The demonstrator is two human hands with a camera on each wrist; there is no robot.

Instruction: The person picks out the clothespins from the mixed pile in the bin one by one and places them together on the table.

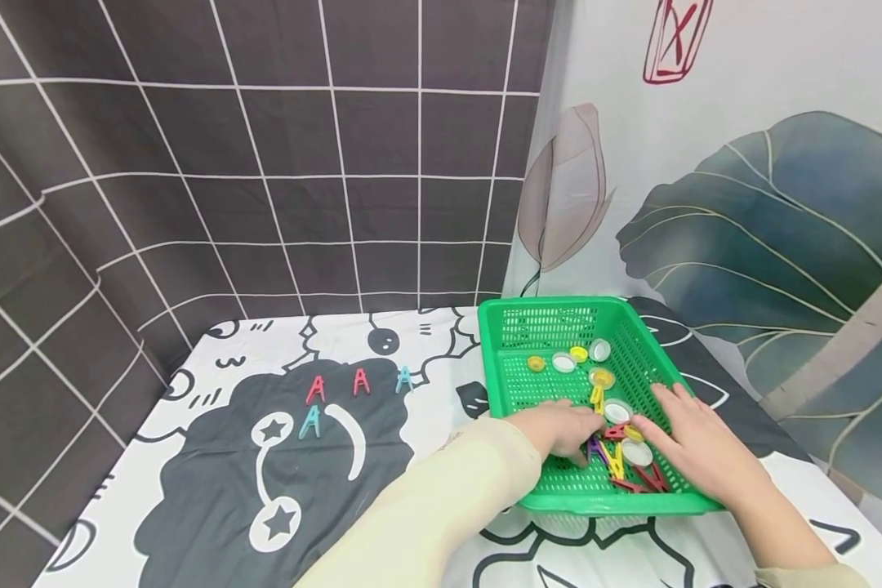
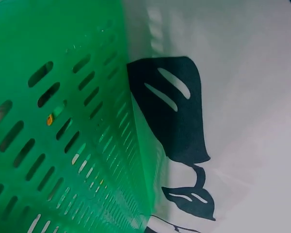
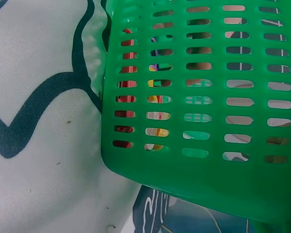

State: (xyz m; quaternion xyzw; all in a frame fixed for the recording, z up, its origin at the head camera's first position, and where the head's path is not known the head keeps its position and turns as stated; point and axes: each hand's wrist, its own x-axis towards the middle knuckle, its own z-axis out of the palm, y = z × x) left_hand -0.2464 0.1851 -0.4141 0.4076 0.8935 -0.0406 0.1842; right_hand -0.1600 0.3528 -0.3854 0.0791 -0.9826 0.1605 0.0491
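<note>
A green plastic basket holds several clothespins and round bottle caps. My left hand reaches over its left side, fingers pointing down beside a purple clothespin; whether they pinch it is hidden. My right hand lies over the right wall, fingers extended and thumb near a yellow cap. Between the hands are a yellow clothespin, a red clothespin and a white cap. Both wrist views show the slotted basket wall, with neither hand visible.
On the patterned cloth left of the basket lie two red clothespins, one a red clothespin, and two light blue ones, one a blue clothespin. Behind hangs a dark gridded curtain. More caps, including a white cap, sit toward the basket's far end.
</note>
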